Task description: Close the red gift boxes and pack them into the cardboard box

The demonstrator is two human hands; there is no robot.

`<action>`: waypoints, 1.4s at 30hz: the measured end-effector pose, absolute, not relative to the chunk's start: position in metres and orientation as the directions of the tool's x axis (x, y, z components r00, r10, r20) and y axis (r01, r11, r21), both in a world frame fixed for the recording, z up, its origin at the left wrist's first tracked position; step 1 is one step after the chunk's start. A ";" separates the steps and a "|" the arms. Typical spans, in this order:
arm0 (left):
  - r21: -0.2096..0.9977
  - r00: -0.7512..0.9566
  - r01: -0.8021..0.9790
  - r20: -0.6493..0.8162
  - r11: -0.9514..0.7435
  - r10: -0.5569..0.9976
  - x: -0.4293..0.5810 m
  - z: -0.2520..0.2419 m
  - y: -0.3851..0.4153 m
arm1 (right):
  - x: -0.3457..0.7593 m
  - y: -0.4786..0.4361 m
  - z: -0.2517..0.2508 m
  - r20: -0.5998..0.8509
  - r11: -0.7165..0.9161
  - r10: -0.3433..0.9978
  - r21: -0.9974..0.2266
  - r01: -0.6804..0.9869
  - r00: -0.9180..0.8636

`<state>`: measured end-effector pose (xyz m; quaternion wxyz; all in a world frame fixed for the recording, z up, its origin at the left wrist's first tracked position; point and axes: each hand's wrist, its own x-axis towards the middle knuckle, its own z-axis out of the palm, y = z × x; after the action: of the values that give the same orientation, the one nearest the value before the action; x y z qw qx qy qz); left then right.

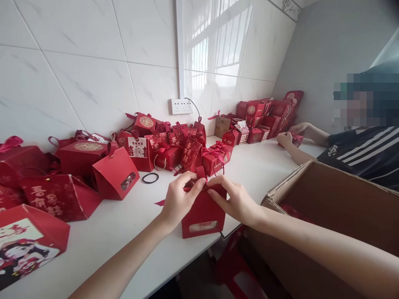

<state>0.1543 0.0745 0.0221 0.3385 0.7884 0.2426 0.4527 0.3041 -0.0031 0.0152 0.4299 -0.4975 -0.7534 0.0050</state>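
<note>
A red gift box [204, 211] with a small clear window low on its front stands near the table's front edge. On its top, my left hand [179, 199] pinches a red ribbon [200, 172] between thumb and forefinger. My right hand [235, 198] is closed at the other side of the same ribbon, thumb and forefinger at the box's top edge. Part of the ribbon is hidden by my fingers, and one ribbon end [160, 203] sticks out left of my left hand. A black ring-shaped band [150, 178] lies on the table behind my left hand.
Several red gift boxes [115, 172] crowd the white table [146, 224] along the tiled wall, with another pile [264, 116] farther back. An open cardboard carton [336, 203] stands at right. A co-worker's hands [289, 135] hold a small red item. A power strip [181, 106] is on the wall.
</note>
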 end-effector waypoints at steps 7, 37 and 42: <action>0.795 0.462 0.048 0.520 -0.605 0.719 0.155 0.021 0.074 | 0.304 -0.004 0.015 0.660 0.508 0.740 -0.424 0.750 -0.127; 0.813 0.450 -0.125 0.557 -0.568 0.698 0.155 0.010 0.073 | 0.301 -0.003 0.028 0.476 0.354 0.879 -0.627 0.694 -0.019; 0.795 0.510 -0.139 0.568 -0.590 0.646 0.151 0.007 0.074 | 0.302 -0.002 0.026 0.503 0.387 0.864 -0.615 0.687 -0.037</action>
<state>0.1511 0.0739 0.0074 0.4207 0.7601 0.1669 0.4662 0.3022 -0.0023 0.0262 0.4311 -0.5439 -0.7126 0.1027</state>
